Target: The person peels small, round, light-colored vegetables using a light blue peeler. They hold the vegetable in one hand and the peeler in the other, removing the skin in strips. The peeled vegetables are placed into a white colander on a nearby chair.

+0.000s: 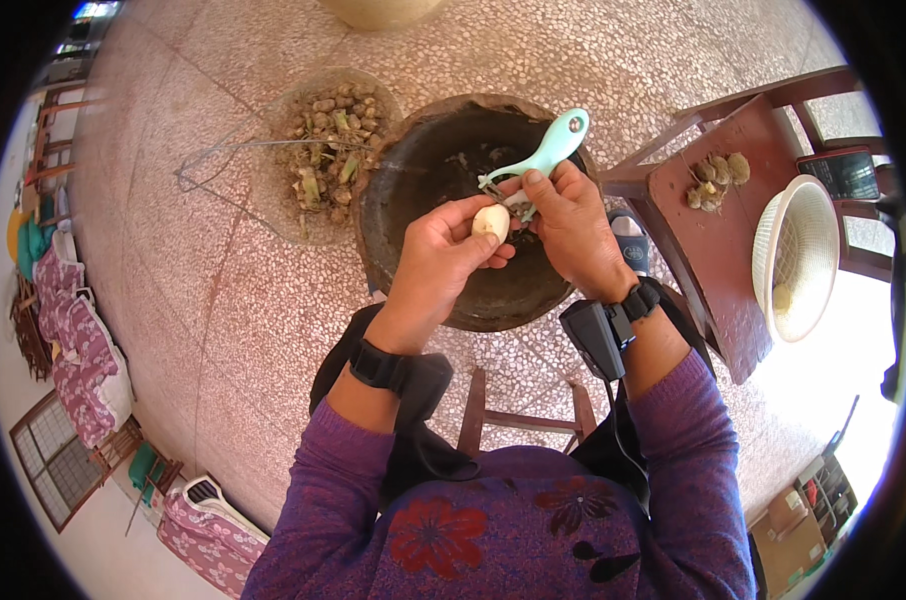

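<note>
My left hand [453,244] holds a pale peeled tuber [491,223] between thumb and fingers. My right hand [573,221] grips a mint-green handled peeler [554,146], its head close to the tuber; dark peel clings near the blade. Both hands are over a wide dark basin [490,311] with a worn rim, with some scraps inside. To the left of the basin, a shallow transparent container with a wire handle [235,142] holds a pile of small brown unpeeled tubers [333,124], some with green stem pieces.
A red-brown wooden chair [693,195] at the right bears a few brown tubers [712,180], a white mesh basket [824,247] with a pale piece inside, and a dark-screened device [839,176]. A wooden stool [528,421] is below the basin. A pale round vessel [382,11] stands beyond.
</note>
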Demonstrator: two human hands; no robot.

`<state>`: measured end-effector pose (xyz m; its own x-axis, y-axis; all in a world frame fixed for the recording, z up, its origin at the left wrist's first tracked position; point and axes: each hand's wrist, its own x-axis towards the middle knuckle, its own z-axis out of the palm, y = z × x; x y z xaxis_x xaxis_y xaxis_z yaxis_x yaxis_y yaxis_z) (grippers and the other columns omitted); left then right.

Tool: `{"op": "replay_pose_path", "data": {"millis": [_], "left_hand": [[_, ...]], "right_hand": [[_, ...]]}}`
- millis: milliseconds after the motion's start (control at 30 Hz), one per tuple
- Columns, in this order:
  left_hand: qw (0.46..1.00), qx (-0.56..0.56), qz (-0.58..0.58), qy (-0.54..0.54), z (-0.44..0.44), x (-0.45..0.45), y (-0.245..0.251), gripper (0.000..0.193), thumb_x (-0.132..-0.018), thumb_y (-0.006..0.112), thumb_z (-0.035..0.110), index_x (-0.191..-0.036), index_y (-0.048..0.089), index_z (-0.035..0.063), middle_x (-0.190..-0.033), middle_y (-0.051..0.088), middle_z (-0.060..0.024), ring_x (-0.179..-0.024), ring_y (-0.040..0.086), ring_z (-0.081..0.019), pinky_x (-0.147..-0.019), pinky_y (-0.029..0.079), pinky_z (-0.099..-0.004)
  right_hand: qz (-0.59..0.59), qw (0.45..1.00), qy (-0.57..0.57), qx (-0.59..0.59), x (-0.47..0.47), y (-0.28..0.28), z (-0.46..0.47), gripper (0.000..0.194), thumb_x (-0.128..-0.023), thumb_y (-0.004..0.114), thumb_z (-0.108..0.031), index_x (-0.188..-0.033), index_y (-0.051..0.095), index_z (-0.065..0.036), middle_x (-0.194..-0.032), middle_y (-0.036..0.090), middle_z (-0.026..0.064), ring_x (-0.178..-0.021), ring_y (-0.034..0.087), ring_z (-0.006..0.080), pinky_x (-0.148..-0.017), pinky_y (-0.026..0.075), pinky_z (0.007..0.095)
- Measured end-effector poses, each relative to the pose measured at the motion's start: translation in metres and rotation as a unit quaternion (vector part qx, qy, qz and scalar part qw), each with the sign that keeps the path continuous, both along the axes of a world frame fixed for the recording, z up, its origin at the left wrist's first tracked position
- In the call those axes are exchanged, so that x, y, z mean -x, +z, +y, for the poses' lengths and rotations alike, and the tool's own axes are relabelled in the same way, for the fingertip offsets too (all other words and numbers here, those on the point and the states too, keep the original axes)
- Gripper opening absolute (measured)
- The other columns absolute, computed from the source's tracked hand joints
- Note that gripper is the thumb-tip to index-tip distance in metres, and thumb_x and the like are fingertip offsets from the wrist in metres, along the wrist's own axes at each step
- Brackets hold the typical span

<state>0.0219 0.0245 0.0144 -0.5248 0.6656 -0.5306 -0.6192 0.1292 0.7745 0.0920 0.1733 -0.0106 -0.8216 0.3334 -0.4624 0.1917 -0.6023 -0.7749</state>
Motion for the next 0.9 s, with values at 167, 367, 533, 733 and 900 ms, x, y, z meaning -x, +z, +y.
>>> {"op": "replay_pose_path", "data": {"millis": [167,367,533,733,900], "left_hand": [[0.990,-0.080,-0.110,0.046,-0.008,0.011,0.000,0.038,-0.089,0.057,0.005,-0.125,0.049,-0.0015,-0.107,0.062,-0.0122,-0.083,0.062,-0.0148,-0.070,0.052,-0.0242],[0.979,-0.133,-0.146,0.054,-0.010,0.015,-0.004,0.045,-0.088,0.061,0.014,-0.128,0.045,-0.0005,-0.106,0.060,-0.0091,-0.078,0.056,-0.0111,-0.063,0.046,-0.0227],[0.997,-0.061,-0.045,0.027,-0.002,0.010,-0.003,0.039,-0.089,0.060,0.016,-0.122,0.047,-0.0002,-0.099,0.060,-0.0080,-0.071,0.054,-0.0088,-0.059,0.042,-0.0203],[0.999,-0.024,0.029,-0.030,0.006,0.008,-0.002,0.035,-0.089,0.059,0.015,-0.119,0.047,-0.0016,-0.095,0.061,-0.0089,-0.062,0.048,-0.0065,-0.054,0.038,-0.0179],[0.997,-0.060,0.014,-0.043,0.005,0.007,-0.001,0.035,-0.088,0.060,0.012,-0.118,0.047,-0.0021,-0.099,0.061,-0.0107,-0.062,0.047,-0.0060,-0.052,0.037,-0.0172]], "right_hand": [[0.023,0.992,-0.027,0.120,0.001,0.003,0.009,0.024,-0.098,0.045,-0.021,-0.106,0.053,0.000,-0.099,0.063,0.0100,-0.088,0.060,0.0179,-0.075,0.051,0.0313],[0.044,0.988,-0.028,0.142,0.000,0.005,0.008,0.025,-0.098,0.045,-0.021,-0.106,0.054,0.001,-0.100,0.062,0.0099,-0.091,0.059,0.0183,-0.080,0.049,0.0340],[0.061,0.995,0.022,0.072,-0.001,0.009,-0.003,0.024,-0.097,0.048,-0.021,-0.104,0.056,0.001,-0.093,0.062,0.0042,-0.084,0.056,0.0098,-0.076,0.045,0.0256],[0.047,0.998,0.034,-0.028,-0.005,0.009,0.004,0.024,-0.096,0.049,-0.021,-0.103,0.055,0.001,-0.093,0.062,0.0052,-0.082,0.055,0.0086,-0.073,0.045,0.0245],[0.047,0.999,0.015,-0.011,-0.009,0.007,0.011,0.023,-0.096,0.048,-0.019,-0.103,0.053,0.002,-0.093,0.062,0.0074,-0.081,0.055,0.0099,-0.072,0.046,0.0250]]}}
